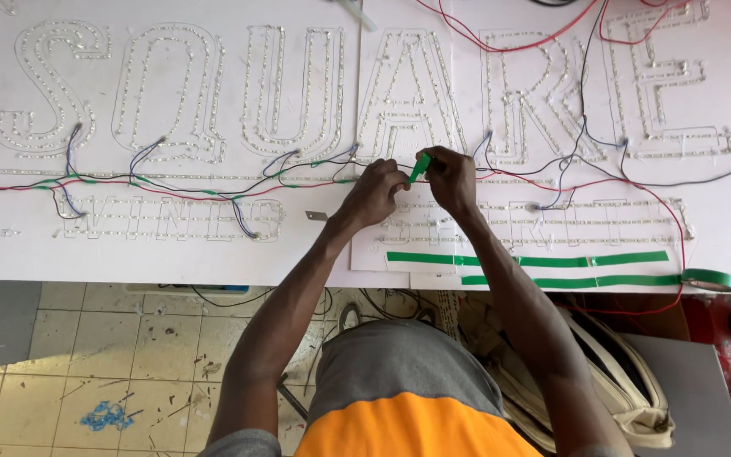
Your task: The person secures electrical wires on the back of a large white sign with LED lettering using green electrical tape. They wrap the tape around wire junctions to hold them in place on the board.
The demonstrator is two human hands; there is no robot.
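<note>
Both hands [412, 182] grip green tape [419, 166] over white signboard [171, 245], tiled floor [86, 355] below.

A large white sign board [213, 245] fills the upper part of the frame, lying flat. Big outlined letters made of rows of small clear lights [179, 93] run across it, with a smaller row of letters beneath.

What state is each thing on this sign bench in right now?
Small green tape piece: pinched between both hands, above the board.
Left hand: grip closed on the tape piece.
Right hand: grip closed on the tape piece.
Green tape roll: lying flat at the board's edge.
Two long green tape strips: stuck flat on the board.
White sign board: lying flat, lights unlit.
</note>
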